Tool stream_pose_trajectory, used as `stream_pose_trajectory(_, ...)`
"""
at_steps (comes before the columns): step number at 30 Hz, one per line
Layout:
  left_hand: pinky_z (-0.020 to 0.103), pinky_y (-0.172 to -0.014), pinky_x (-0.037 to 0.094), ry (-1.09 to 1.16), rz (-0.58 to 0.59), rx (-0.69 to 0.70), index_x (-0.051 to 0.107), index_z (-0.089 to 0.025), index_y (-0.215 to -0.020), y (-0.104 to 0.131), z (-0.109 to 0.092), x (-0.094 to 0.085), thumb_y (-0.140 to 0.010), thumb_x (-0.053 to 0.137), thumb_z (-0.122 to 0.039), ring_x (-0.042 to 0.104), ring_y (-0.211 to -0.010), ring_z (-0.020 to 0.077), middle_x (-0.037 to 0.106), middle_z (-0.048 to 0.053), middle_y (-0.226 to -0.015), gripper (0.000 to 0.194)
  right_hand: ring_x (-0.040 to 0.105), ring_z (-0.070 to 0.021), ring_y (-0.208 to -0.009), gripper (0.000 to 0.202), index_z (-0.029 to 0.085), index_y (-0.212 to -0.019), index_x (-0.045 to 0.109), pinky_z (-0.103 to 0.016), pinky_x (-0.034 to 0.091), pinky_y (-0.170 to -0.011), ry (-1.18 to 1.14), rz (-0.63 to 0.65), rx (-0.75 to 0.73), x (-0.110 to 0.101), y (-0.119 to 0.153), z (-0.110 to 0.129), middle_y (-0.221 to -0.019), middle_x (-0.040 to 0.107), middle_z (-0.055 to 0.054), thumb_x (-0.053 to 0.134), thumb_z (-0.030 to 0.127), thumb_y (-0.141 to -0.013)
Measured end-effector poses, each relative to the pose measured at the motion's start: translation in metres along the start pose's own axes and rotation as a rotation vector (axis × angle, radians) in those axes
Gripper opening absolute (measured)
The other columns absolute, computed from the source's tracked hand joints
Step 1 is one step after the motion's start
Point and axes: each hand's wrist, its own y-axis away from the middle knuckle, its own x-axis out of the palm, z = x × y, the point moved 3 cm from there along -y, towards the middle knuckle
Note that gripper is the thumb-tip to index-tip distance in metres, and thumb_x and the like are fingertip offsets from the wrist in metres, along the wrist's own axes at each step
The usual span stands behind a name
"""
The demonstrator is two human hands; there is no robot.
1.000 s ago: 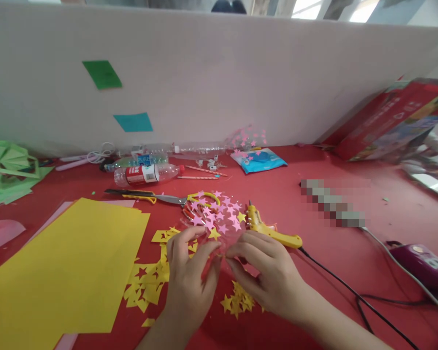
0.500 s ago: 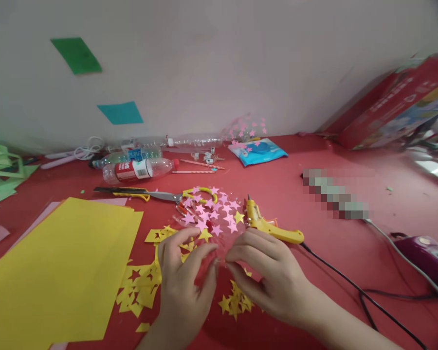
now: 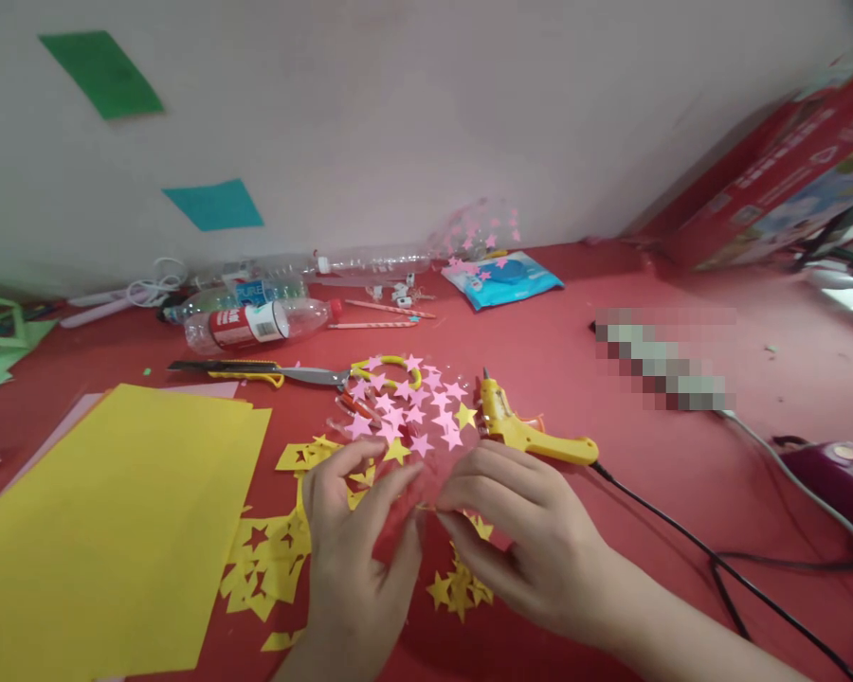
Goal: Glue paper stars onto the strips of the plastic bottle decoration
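Note:
A clear plastic piece dotted with pink paper stars [image 3: 416, 414] and a few yellow stars [image 3: 396, 450] lies in front of my hands, its near edge hard to make out. My left hand [image 3: 359, 530] curves around its near left side, fingertips against it, thumb and index finger apart. Thumb and index finger of my right hand [image 3: 522, 521] pinch a small yellow piece [image 3: 426, 507], seen edge-on near my left thumb. Loose yellow stars [image 3: 460, 587] lie below, partly hidden by my right hand. A yellow glue gun [image 3: 540, 442] rests just beyond that hand.
Yellow paper sheets [image 3: 114, 530] and star-punched scraps [image 3: 266, 559] lie left. Scissors [image 3: 317, 377] and a box cutter [image 3: 224, 367] lie beyond. Plastic bottles [image 3: 305, 317] and a blue packet [image 3: 508, 282] line the wall. The glue gun's cord [image 3: 672, 521] crosses the right side.
The view has shifted slightly, so the wall papers sit higher and further left. A thin yellow edge now shows at my right fingertips. Both hands keep nearly the same pose.

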Motion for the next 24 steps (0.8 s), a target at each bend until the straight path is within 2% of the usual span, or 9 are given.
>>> stream_pose_trajectory(6,0.035,-0.091,0.043,0.041,-0.004,0.008,0.061,-0.025,-0.104,0.0013,0.0002,-0.0005,-0.084,0.054,-0.011,0.047,-0.109,0.0187,0.044,0.005,-0.118,0.026,0.050,-0.0133,-0.065,0.011,0.015,-0.085,0.058,-0.026,0.041,-0.058,-0.003,-0.003,0.010,0.0014,0.0007,0.0011,-0.075,0.061,-0.004,0.049,0.008,-0.086)
stream_pose_trajectory(13,0.040,-0.091,0.045,0.055,0.025,-0.001,0.060,-0.026,-0.103,0.0040,0.0014,-0.0006,-0.082,0.057,-0.012,0.047,-0.111,0.0220,0.044,0.007,-0.119,0.026,0.048,-0.0142,-0.063,0.015,0.014,-0.086,0.059,-0.028,0.040,-0.057,0.118,0.037,-0.152,0.0025,0.0030,0.0040,-0.073,0.061,-0.005,0.046,0.008,-0.087)
stream_pose_trajectory(24,0.039,-0.091,0.042,0.105,-0.007,-0.053,0.063,-0.026,-0.096,0.0041,-0.0025,-0.0015,-0.081,0.056,-0.010,0.048,-0.109,0.0215,0.046,0.005,-0.119,0.023,0.046,-0.0149,-0.061,0.015,0.013,-0.085,0.062,-0.030,0.038,-0.056,0.265,0.033,-0.257,0.0014,0.0065,0.0015,-0.070,0.062,-0.004,0.048,0.008,-0.087)
